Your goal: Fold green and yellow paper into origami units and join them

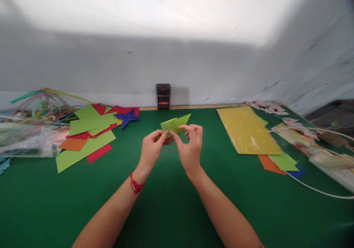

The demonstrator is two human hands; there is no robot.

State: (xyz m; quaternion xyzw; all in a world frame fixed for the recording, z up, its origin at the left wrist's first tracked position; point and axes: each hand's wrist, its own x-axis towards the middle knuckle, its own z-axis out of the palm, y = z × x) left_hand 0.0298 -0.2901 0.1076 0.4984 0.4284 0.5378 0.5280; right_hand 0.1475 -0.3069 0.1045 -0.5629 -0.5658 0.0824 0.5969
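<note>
A folded piece of light green paper [174,124] is held up above the green table, a pointed flap rising toward its upper right. My left hand [152,144] pinches its lower left edge between thumb and fingers. On the lower right, my right hand [190,144] has its thumb against the paper, with the index finger bent toward the right side of the fold. The other fingers of that hand are curled. Left of the hands lies a dark blue folded paper star [127,117].
Green, red and orange paper sheets [92,124] overlap on the left, near a clear plastic bag [41,141] and coloured pipe-like strips [47,100]. A yellow sheet pack [247,130] lies right, beside a white cable [312,187]. A dark upright device [163,96] stands against the wall.
</note>
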